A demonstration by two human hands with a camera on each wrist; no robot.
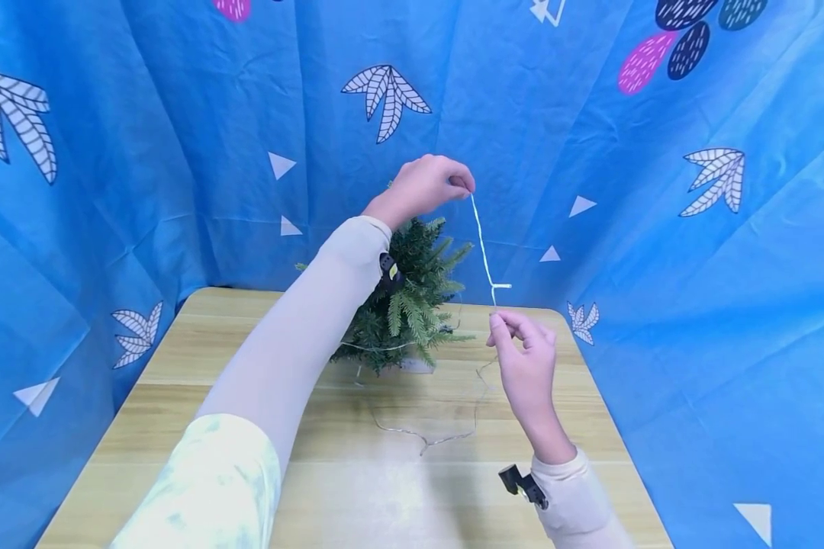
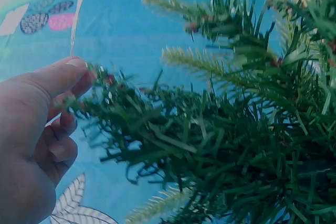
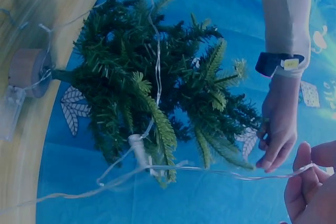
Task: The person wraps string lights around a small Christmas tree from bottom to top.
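Observation:
A small artificial Christmas tree (image 1: 412,305) stands on the table, partly hidden behind the left forearm. My left hand (image 1: 431,184), raised beside its top, pinches a string light wire (image 1: 483,242) between thumb and fingertips. Lower and to the right, my right hand (image 1: 527,357) pinches the same wire, which runs between both hands with one small bulb (image 1: 501,286) sticking out. In the left wrist view, the thumb (image 2: 71,72) presses the wire close to a green branch tip (image 2: 105,85). More wire crosses the branches in the right wrist view, near a white bulb holder (image 3: 137,148).
A loop of light string (image 1: 446,439) lies on the wooden table (image 1: 357,496) in front of the tree. Beside the tree's round wooden base (image 3: 26,72) is a clear plastic case (image 3: 10,114). Blue patterned cloth (image 1: 522,122) surrounds the table at the back and sides.

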